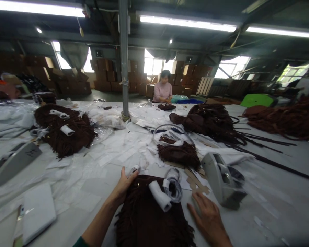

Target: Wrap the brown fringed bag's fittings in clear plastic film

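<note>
A dark brown fringed bag [154,219] lies directly in front of me on the white table. On its upper part rest a white paper-wrapped roll [160,196] and a coiled strap [173,187] in clear wrapping. My left hand [125,185] grips the bag's upper left corner; the fingers behind the edge are partly hidden. Close to that thumb is a small whitish wrapped piece [134,168]. To the right of the bag, my right hand [207,216] lies low over the table, fingers stretched out and somewhat apart, with nothing visible held.
A grey tape dispenser [222,181] stands right of the bag, another dispenser [14,163] at left. More brown fringed bags [179,152] lie beyond. A white stack [38,211] is at lower left. A metal post [125,61] rises from the table. A person [163,89] works opposite.
</note>
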`<state>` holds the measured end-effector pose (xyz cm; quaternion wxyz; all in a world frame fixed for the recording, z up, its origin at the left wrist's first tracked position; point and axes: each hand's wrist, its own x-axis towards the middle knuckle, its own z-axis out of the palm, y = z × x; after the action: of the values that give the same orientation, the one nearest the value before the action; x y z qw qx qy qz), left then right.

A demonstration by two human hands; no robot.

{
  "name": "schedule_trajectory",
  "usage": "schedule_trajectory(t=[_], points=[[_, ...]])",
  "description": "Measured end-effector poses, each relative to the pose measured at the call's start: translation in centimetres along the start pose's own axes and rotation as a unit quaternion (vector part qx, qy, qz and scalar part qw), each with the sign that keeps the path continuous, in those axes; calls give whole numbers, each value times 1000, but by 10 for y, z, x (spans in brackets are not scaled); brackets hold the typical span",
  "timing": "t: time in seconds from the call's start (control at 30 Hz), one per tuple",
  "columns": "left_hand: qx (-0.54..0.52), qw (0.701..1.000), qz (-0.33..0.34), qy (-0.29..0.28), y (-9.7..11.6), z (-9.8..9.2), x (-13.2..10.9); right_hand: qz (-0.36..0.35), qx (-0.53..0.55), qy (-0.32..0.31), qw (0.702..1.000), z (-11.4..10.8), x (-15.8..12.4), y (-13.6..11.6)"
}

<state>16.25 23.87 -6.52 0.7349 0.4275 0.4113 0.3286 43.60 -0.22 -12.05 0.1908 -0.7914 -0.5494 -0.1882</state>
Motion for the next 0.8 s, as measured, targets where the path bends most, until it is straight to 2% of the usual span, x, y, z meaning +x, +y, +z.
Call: schedule_trajectory(t=[0.07,0.13,0.27,0.4,0.5,0.6,0.7,0.8], points=[[18,1000,-23,-13,-2,-1,-18,9,8,-23,1000,0,3,-5],[57,998,-8,-21,-10,0,-32,21,14,-35,999,-4,5,-9],[130,984,121,5,-27,15,-49,29,12,-36,999,-10,3,-13],[66,983,169,-18,-20,41,-66,7,3,-7,1000,-1,0,-6],[7,986,157,-54,-3,57,-81,-7,6,42,999,15,2,5],[-36,988,138,-52,16,59,-89,-17,23,65,997,30,4,15],[-45,984,174,-7,48,44,-91,-56,46,60,996,37,4,24],[-26,971,230,57,109,9,-89,-69,43,65,995,44,2,31]])
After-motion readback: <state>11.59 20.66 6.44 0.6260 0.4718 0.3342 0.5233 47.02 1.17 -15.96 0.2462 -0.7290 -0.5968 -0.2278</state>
